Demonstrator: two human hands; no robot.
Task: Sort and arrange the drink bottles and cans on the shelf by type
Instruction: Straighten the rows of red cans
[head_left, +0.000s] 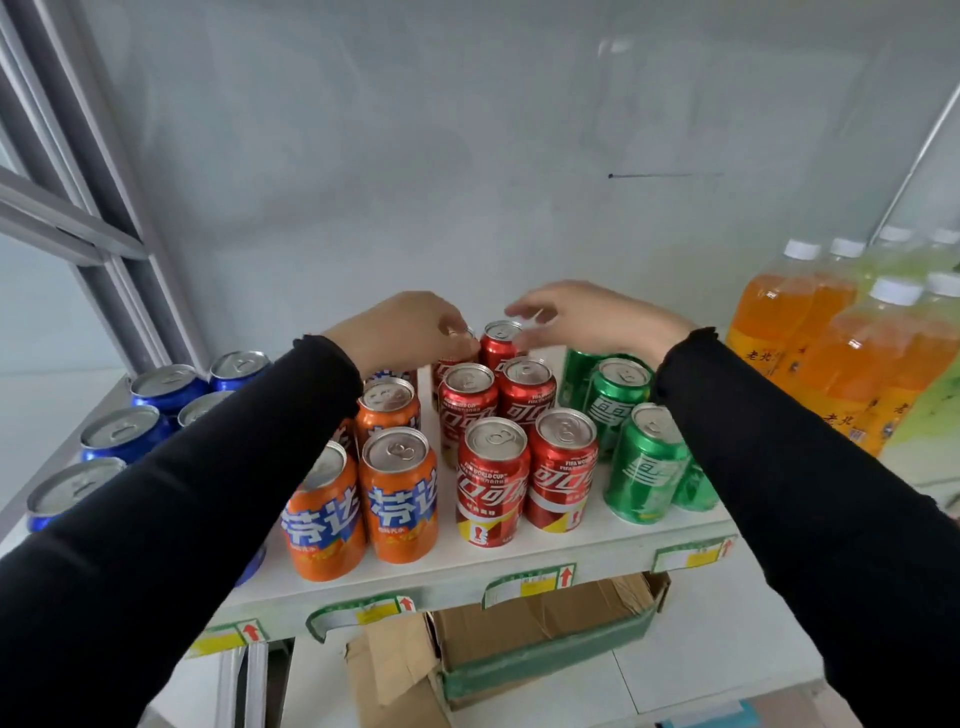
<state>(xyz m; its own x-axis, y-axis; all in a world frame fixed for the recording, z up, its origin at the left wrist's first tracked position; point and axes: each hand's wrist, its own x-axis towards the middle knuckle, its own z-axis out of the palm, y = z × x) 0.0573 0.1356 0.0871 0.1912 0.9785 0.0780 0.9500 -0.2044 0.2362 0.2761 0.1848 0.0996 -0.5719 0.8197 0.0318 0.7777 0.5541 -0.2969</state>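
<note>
Black long sleeves (171, 525) are filling the foreground, both arms reaching over the white shelf board (519, 564) toward the back of the block of red cola cans (511, 415), which is serving as the landmark. At the far left corner of that block, the left hand (402, 330) is curling its fingers (451, 328) down around the rim of the rear-left red cola can (457, 353), gripping it from above. Just right of it, the right hand (592, 317) is hovering above the rear-right red cola can (500, 338), its fingers (530, 312) loosely spread and relaxed, holding nothing; whether they are touching the lid cannot be told. Immediately left of the red block, orange soda cans with blue lettering (400, 488) are standing upright in a column, and farther left again, shiny blue aluminium cans (130, 431) are standing partly hidden behind the left sleeve. Immediately right of the red block, green soda cans (647, 462) are standing in their own group, and beyond those, well to the right, tall clear plastic bottles of orange drink with white caps (841, 364) are clustering together. Below the red block, green-and-yellow price labels with red arrows (530, 584) are running along the shelf's front edge, and under them an open brown cardboard box (545, 629) is sitting.
</note>
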